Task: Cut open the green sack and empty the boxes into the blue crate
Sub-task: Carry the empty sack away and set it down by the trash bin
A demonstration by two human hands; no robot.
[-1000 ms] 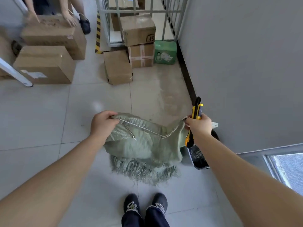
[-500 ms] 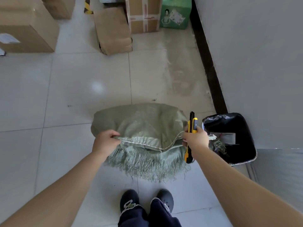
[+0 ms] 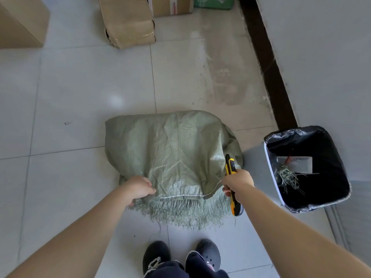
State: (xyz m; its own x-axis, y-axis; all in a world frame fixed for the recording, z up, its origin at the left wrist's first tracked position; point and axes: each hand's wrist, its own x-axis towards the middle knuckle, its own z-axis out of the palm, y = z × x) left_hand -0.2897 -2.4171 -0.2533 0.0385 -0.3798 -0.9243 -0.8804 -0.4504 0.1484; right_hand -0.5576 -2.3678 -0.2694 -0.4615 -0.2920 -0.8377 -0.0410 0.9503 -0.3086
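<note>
The sack (image 3: 172, 149), held up a second ago, now lies bulging on the floor (image 3: 80, 87), its fringed mouth nearest the person and the bin (image 3: 321, 141) just right of it. The left hand (image 3: 138, 188) still grips the sack's near-left corner. The right hand (image 3: 237, 180), at its near-right corner, is clamped on the knife (image 3: 230, 165) and seems to pinch the seam thread (image 3: 180, 196), so opening the stitching looks next; no crate shows.
</note>
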